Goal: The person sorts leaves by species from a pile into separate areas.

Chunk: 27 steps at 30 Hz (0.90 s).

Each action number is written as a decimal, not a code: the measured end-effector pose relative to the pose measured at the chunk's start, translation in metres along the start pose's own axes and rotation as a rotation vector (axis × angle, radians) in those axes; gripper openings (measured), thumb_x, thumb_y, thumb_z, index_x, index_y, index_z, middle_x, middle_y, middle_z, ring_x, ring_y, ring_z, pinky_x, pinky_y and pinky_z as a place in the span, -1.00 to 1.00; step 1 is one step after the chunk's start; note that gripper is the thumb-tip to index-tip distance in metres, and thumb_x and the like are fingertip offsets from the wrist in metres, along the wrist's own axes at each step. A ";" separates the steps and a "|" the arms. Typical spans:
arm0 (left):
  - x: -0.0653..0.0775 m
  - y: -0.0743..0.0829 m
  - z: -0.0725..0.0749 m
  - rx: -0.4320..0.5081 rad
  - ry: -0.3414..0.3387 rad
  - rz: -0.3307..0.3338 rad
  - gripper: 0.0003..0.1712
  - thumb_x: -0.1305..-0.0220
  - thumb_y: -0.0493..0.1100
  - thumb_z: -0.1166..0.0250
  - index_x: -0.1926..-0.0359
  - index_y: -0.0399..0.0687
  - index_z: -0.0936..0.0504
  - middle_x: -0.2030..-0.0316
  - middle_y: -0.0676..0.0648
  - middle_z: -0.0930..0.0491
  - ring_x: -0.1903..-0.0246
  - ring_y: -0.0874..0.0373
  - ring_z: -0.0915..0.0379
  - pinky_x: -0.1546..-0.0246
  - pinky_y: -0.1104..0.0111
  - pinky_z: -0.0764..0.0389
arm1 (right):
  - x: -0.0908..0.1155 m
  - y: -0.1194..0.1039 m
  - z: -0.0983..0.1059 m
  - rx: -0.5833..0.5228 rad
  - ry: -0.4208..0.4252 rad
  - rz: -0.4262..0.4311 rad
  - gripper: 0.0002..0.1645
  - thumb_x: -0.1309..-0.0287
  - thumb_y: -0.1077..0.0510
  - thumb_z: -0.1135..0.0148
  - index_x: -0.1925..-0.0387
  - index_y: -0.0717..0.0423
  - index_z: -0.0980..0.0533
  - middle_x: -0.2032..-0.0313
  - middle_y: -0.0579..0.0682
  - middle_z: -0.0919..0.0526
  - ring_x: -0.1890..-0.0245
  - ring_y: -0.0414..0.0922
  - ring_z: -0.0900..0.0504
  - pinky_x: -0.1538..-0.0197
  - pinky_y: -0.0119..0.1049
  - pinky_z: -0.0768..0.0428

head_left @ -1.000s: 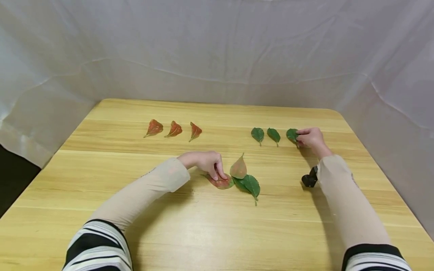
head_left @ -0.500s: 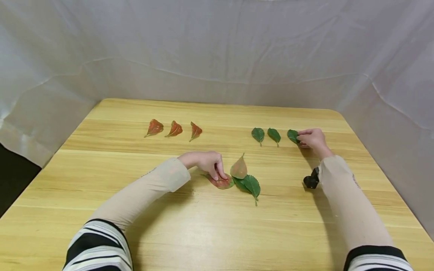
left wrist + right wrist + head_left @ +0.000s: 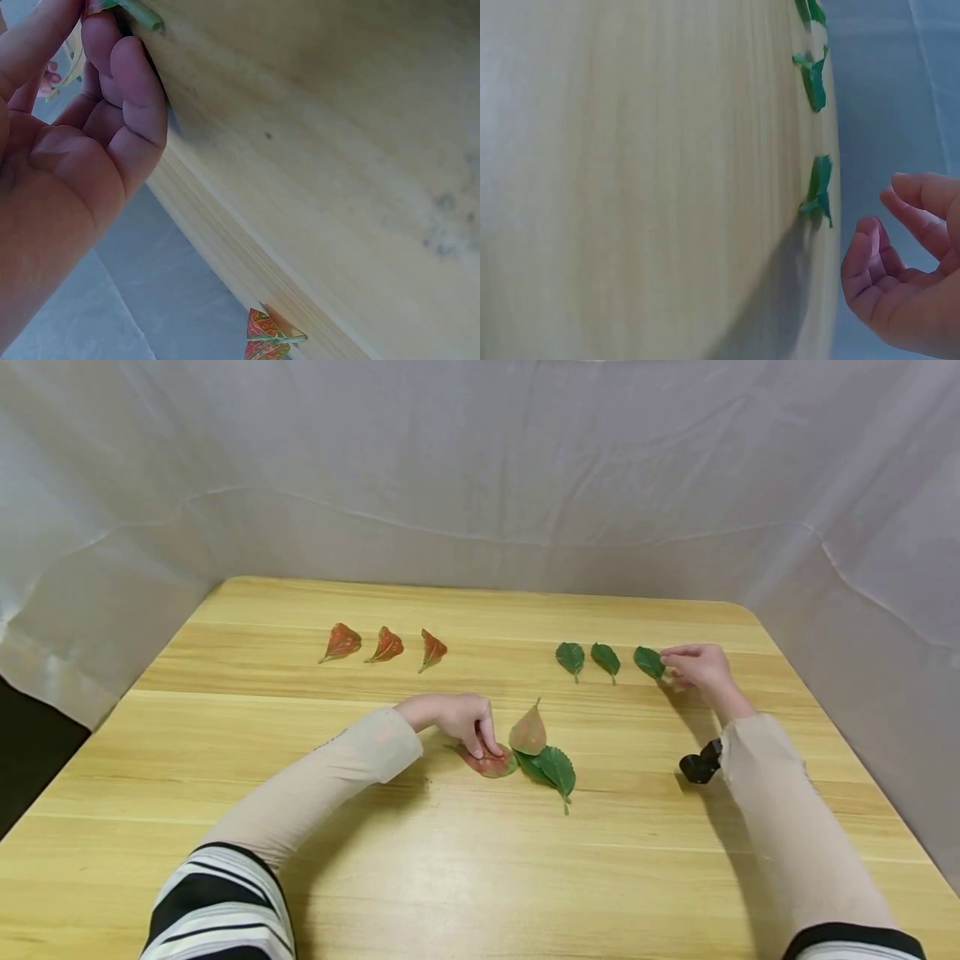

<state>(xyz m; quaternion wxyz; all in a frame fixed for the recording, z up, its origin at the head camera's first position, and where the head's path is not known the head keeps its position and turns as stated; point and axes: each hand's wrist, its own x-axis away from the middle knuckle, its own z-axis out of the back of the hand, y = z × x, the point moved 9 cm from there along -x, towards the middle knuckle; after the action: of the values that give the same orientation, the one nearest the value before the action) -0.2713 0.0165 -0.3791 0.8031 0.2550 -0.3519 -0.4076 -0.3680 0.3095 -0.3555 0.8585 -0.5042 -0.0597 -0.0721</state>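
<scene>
My left hand [image 3: 459, 717] pinches a red-green leaf [image 3: 493, 764] lying flat mid-table; in the left wrist view its stem end shows at the fingertips of this hand [image 3: 90, 135]. Touching that leaf are a paler reddish leaf [image 3: 528, 735] pointing away and overlapping green leaves [image 3: 557, 768]. At the right, my right hand [image 3: 703, 670] hovers beside the rightmost green leaf [image 3: 648, 662] of a row. In the right wrist view a gap separates the hand [image 3: 911, 262] from that leaf [image 3: 820, 184], its thumb and fingers apart and holding nothing.
Two more green leaves, one at the row's left end [image 3: 570, 658] and one in its middle [image 3: 605, 658], lie at the back right. Three red leaves [image 3: 386, 646] line the back left. A black object [image 3: 701, 763] sits by the right sleeve cuff. Pale curtains [image 3: 480, 485] surround the wooden table [image 3: 480, 877].
My right hand has let go of the rightmost green leaf and drawn slightly right; the leaf lies in the row. The left hand has stayed on its leaf.
</scene>
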 end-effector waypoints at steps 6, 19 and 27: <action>0.000 0.000 0.000 0.000 0.000 0.003 -0.73 0.05 -0.42 -0.31 0.22 -0.24 -0.64 0.23 -0.10 -0.61 0.45 0.36 -0.35 0.44 0.57 -0.36 | 0.006 -0.018 -0.006 0.050 -0.045 0.050 -0.47 -0.16 0.13 -0.10 -0.06 0.45 -0.33 0.29 -0.11 -0.47 0.37 -0.20 -0.49 0.26 -0.30 -0.55; 0.000 -0.001 -0.001 0.012 -0.005 -0.004 -0.73 0.04 -0.43 -0.29 0.22 -0.26 -0.64 0.23 -0.13 -0.60 0.24 0.25 -0.49 0.32 0.54 -0.44 | 0.033 -0.046 -0.031 0.055 -0.139 0.170 -0.69 -0.12 0.21 -0.15 0.10 0.29 -0.51 0.33 -0.21 -0.57 0.39 -0.27 -0.50 0.32 -0.33 -0.53; 0.001 0.001 -0.001 0.014 -0.002 -0.015 -0.73 0.04 -0.44 -0.29 0.22 -0.27 -0.64 0.23 -0.15 -0.60 0.22 0.20 -0.50 0.27 0.52 -0.46 | 0.048 -0.050 -0.059 0.087 -0.216 0.173 -0.55 -0.12 0.20 -0.17 0.02 0.45 -0.42 0.07 0.25 -0.51 0.33 -0.19 -0.49 0.29 -0.26 -0.52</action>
<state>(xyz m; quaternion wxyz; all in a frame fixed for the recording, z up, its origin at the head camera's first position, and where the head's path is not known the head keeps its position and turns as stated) -0.2702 0.0166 -0.3787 0.7979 0.2628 -0.3537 -0.4113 -0.3279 0.2307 -0.3325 0.8711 -0.4745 -0.1113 0.0596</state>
